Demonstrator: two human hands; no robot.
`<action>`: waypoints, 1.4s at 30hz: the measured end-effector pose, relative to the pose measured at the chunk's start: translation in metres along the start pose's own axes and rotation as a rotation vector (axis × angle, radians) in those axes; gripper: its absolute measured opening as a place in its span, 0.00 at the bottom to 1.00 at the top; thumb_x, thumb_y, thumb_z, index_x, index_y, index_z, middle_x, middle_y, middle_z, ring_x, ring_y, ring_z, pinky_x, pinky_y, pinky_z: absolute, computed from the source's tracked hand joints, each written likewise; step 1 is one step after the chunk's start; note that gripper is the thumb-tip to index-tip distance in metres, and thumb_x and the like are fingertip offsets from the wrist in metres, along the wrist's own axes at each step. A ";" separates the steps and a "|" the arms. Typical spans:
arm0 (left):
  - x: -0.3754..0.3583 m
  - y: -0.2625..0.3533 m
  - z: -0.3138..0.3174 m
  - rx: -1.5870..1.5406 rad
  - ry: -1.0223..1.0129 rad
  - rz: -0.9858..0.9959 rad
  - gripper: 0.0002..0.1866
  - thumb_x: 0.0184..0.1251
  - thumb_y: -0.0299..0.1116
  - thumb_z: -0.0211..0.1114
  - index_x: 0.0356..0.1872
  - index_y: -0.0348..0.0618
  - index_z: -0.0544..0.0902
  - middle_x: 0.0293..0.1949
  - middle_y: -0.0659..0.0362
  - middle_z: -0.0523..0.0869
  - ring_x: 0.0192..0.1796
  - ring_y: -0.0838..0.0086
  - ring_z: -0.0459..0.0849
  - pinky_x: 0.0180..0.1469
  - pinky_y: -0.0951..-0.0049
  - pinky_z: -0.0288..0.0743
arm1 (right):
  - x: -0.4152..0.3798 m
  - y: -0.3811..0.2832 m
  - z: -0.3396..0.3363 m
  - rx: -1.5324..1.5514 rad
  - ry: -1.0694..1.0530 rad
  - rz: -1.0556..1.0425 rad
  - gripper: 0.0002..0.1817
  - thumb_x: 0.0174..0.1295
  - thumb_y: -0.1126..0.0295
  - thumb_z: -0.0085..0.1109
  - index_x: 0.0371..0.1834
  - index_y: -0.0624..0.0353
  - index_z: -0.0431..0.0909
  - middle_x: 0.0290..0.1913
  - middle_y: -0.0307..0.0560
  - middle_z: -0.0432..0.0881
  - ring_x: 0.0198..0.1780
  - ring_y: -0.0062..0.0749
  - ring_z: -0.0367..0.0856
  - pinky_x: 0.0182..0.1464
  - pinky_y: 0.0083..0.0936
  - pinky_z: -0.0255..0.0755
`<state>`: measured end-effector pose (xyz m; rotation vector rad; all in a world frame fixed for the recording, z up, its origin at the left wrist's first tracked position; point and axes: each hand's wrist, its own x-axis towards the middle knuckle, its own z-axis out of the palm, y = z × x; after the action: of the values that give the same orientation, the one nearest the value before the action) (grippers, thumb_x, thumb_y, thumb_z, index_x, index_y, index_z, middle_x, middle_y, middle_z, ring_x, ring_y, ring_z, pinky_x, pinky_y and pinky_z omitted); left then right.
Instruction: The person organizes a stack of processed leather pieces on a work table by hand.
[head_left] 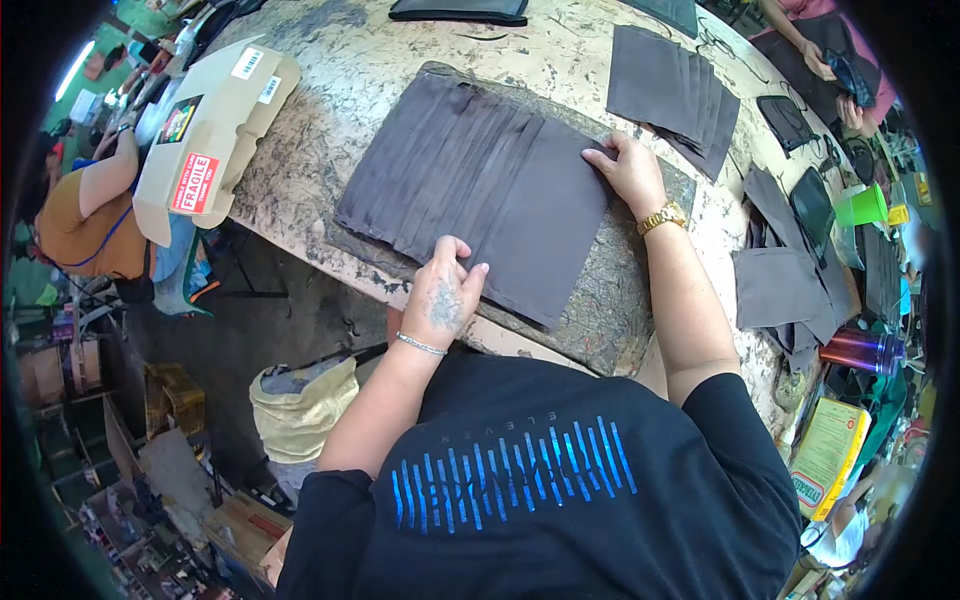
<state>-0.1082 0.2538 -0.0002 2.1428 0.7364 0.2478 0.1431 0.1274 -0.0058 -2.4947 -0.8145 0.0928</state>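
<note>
A row of overlapping dark fabric pieces [470,190] lies fanned out on a worn, dark board [620,310] on the table. My left hand [445,290] touches the near edge of the pieces, its thumb and forefinger close together at that edge. On the right, my right hand [632,175] pinches the far right corner of the rightmost piece between thumb and fingers. A bracelet is on my left wrist and a gold watch [662,218] on my right.
A scratched table [330,100] bears a cardboard box [215,140] at left, a fanned dark stack [665,90] at back right and more dark pieces [780,285] at right. Nearby are a green cup [862,206], a tumbler [860,350] and other people at both sides.
</note>
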 end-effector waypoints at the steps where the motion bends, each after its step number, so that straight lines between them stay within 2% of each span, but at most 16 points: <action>1: -0.001 0.000 0.000 -0.001 -0.002 -0.002 0.14 0.53 0.29 0.65 0.37 0.37 0.71 0.14 0.58 0.73 0.18 0.71 0.73 0.27 0.73 0.70 | 0.000 0.000 0.001 -0.001 -0.003 0.001 0.20 0.48 0.55 0.63 0.34 0.62 0.78 0.32 0.57 0.80 0.37 0.47 0.79 0.41 0.34 0.71; 7: -0.005 0.018 -0.023 0.324 0.066 0.028 0.19 0.58 0.44 0.61 0.35 0.36 0.70 0.21 0.43 0.78 0.28 0.48 0.78 0.31 0.56 0.71 | 0.012 0.016 -0.011 0.099 0.184 -0.025 0.17 0.49 0.59 0.64 0.33 0.61 0.76 0.36 0.52 0.76 0.41 0.44 0.74 0.45 0.32 0.70; 9: 0.006 0.019 -0.039 0.349 0.177 0.104 0.19 0.57 0.44 0.62 0.33 0.36 0.71 0.24 0.45 0.77 0.30 0.52 0.78 0.33 0.60 0.71 | 0.028 0.035 -0.021 -0.042 0.310 -0.223 0.15 0.48 0.62 0.63 0.35 0.59 0.76 0.38 0.47 0.76 0.43 0.42 0.73 0.47 0.32 0.68; 13: 0.042 0.028 -0.048 0.343 0.217 0.170 0.17 0.57 0.42 0.62 0.32 0.36 0.73 0.29 0.49 0.77 0.33 0.56 0.77 0.35 0.62 0.71 | 0.055 0.052 -0.037 -0.388 0.118 -0.375 0.09 0.51 0.70 0.56 0.36 0.58 0.76 0.42 0.46 0.76 0.49 0.42 0.71 0.51 0.33 0.68; 15: 0.059 0.037 -0.042 0.297 0.181 0.422 0.15 0.57 0.37 0.63 0.33 0.34 0.74 0.29 0.50 0.77 0.30 0.63 0.77 0.35 0.69 0.72 | 0.063 0.056 -0.040 -0.463 0.064 -0.344 0.08 0.53 0.71 0.53 0.35 0.59 0.77 0.40 0.47 0.77 0.48 0.43 0.73 0.50 0.33 0.69; 17: 0.071 0.056 -0.031 0.283 0.088 0.541 0.13 0.55 0.35 0.64 0.33 0.35 0.75 0.31 0.49 0.78 0.32 0.60 0.78 0.36 0.68 0.73 | 0.070 0.062 -0.047 -0.412 -0.098 -0.357 0.07 0.54 0.70 0.51 0.32 0.60 0.76 0.36 0.50 0.78 0.44 0.45 0.76 0.47 0.34 0.70; 23: 0.119 0.092 0.042 0.322 -0.194 0.730 0.16 0.55 0.39 0.63 0.37 0.37 0.75 0.37 0.51 0.78 0.39 0.57 0.78 0.41 0.66 0.72 | 0.089 0.076 -0.056 -0.031 -0.014 -0.148 0.11 0.58 0.66 0.50 0.33 0.63 0.77 0.31 0.59 0.79 0.36 0.51 0.77 0.41 0.36 0.70; 25: 0.140 0.105 0.071 0.311 -0.294 0.828 0.20 0.57 0.43 0.61 0.43 0.38 0.74 0.46 0.51 0.76 0.50 0.59 0.75 0.50 0.64 0.70 | 0.094 0.081 -0.058 0.085 -0.039 -0.055 0.11 0.58 0.65 0.51 0.32 0.64 0.76 0.29 0.56 0.79 0.33 0.46 0.77 0.39 0.32 0.70; 29: 0.184 0.122 0.124 0.423 -0.193 0.931 0.24 0.58 0.46 0.59 0.49 0.41 0.72 0.54 0.52 0.70 0.61 0.59 0.66 0.58 0.55 0.63 | 0.105 0.099 -0.052 0.233 -0.055 0.019 0.12 0.59 0.64 0.52 0.33 0.64 0.76 0.28 0.54 0.79 0.31 0.40 0.76 0.38 0.30 0.69; 31: 0.198 0.131 0.137 0.558 -0.280 0.772 0.26 0.59 0.49 0.57 0.54 0.46 0.70 0.59 0.53 0.66 0.66 0.58 0.58 0.61 0.46 0.56 | 0.110 0.108 -0.053 0.335 -0.006 0.024 0.12 0.59 0.64 0.52 0.34 0.63 0.76 0.28 0.52 0.78 0.31 0.37 0.75 0.38 0.29 0.68; 33: 0.205 0.133 0.149 0.579 -0.292 0.714 0.24 0.59 0.50 0.56 0.54 0.49 0.71 0.57 0.53 0.67 0.65 0.58 0.59 0.60 0.46 0.57 | 0.123 0.119 -0.076 0.153 0.306 -0.046 0.13 0.60 0.62 0.51 0.35 0.61 0.77 0.34 0.56 0.79 0.38 0.44 0.78 0.41 0.32 0.69; 35: 0.207 0.138 0.148 0.516 -0.349 0.603 0.25 0.59 0.50 0.56 0.54 0.49 0.70 0.54 0.54 0.68 0.63 0.58 0.61 0.59 0.48 0.59 | 0.139 0.123 -0.136 -0.149 0.504 0.188 0.17 0.62 0.58 0.48 0.36 0.62 0.77 0.37 0.56 0.80 0.42 0.47 0.78 0.42 0.31 0.70; 36: 0.207 0.138 0.147 0.500 -0.322 0.611 0.24 0.59 0.51 0.55 0.53 0.50 0.71 0.53 0.54 0.68 0.61 0.58 0.63 0.58 0.50 0.59 | 0.160 0.171 -0.173 -0.423 0.661 -0.197 0.16 0.63 0.59 0.46 0.36 0.62 0.77 0.36 0.56 0.79 0.38 0.46 0.78 0.43 0.29 0.70; 37: 0.207 0.139 0.145 0.503 -0.336 0.619 0.24 0.59 0.51 0.55 0.53 0.50 0.71 0.53 0.54 0.68 0.61 0.58 0.63 0.58 0.50 0.59 | 0.151 0.160 -0.203 -0.160 0.875 -0.087 0.12 0.64 0.66 0.48 0.38 0.63 0.78 0.36 0.50 0.81 0.36 0.33 0.79 0.43 0.22 0.70; 39: 0.209 0.144 0.143 0.499 -0.360 0.534 0.24 0.59 0.53 0.54 0.52 0.52 0.72 0.53 0.56 0.68 0.61 0.58 0.63 0.59 0.51 0.60 | 0.122 0.116 -0.250 -0.091 0.989 -0.325 0.08 0.61 0.71 0.48 0.29 0.64 0.73 0.28 0.55 0.77 0.33 0.41 0.77 0.35 0.32 0.67; 42: 0.215 0.152 0.143 0.481 -0.391 0.472 0.25 0.60 0.56 0.51 0.52 0.53 0.73 0.53 0.55 0.69 0.59 0.58 0.64 0.59 0.52 0.60 | 0.073 0.077 -0.270 -0.049 0.959 -0.336 0.09 0.63 0.68 0.48 0.30 0.62 0.73 0.31 0.51 0.80 0.34 0.38 0.78 0.38 0.29 0.67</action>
<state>0.1888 0.2131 0.0099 2.6958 0.0512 -0.1222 0.3019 -0.0053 0.1978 -2.0149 -0.7627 -1.1431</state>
